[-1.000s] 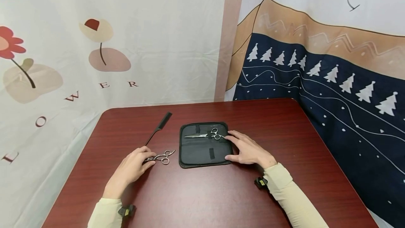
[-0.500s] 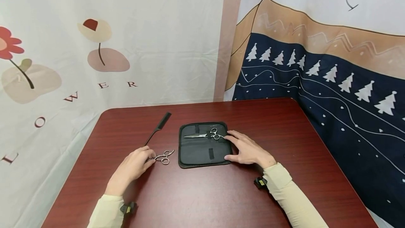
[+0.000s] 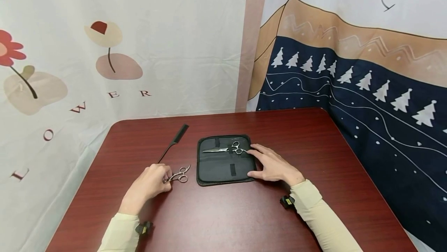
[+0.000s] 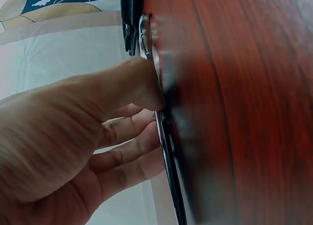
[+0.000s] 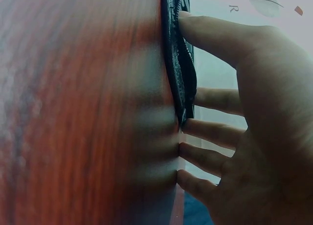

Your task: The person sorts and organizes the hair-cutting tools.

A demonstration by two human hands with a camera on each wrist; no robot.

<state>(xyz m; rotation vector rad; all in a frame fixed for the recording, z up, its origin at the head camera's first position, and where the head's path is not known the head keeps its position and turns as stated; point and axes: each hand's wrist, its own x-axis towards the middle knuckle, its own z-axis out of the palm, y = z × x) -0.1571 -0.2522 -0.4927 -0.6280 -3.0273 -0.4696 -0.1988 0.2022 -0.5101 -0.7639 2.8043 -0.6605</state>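
My left hand (image 3: 148, 185) pinches a pair of hairdressing scissors (image 3: 174, 176) by the blade part, low over the table. The finger rings point right, toward the case, and the fingers hide most of the blades. In the left wrist view, the scissors (image 4: 171, 171) are edge-on between thumb and fingers. A black zip case (image 3: 214, 169) lies open and flat in the middle. Near its top, a second pair of scissors (image 3: 215, 150) sits under a strap. My right hand (image 3: 274, 165) rests at the case's right edge, thumb and fingers spread along it; the right wrist view shows the case's zipped rim (image 5: 178, 54).
A black tail comb (image 3: 181, 133) lies beyond my left hand, its thin handle reaching down toward the fingers. The reddish-brown table (image 3: 223, 217) ends at printed curtains (image 3: 188, 50) behind and to the right.
My left hand has tightened on the scissors, its thumb now lower beneath them. The scissors have turned slightly and shifted a little left. My right hand and the case have stayed put.
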